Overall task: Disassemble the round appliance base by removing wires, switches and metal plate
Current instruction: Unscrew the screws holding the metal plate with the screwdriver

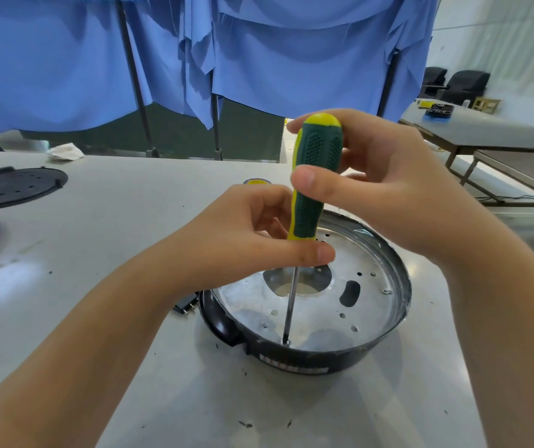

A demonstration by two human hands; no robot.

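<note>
Standing screwdriver [314,176] tip on metal plate [323,305] inside base [294,360]

We see bare table [113,240] left of the round base [304,354]; the upright screwdriver [314,176] blocks its middle, a small black part [186,304] lies just beside its left rim.

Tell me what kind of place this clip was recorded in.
Probably a workshop or recording space, not a home: a plain grey worktable, blue cloth hung on metal stands as a backdrop, and a second table with black chairs behind.
</note>
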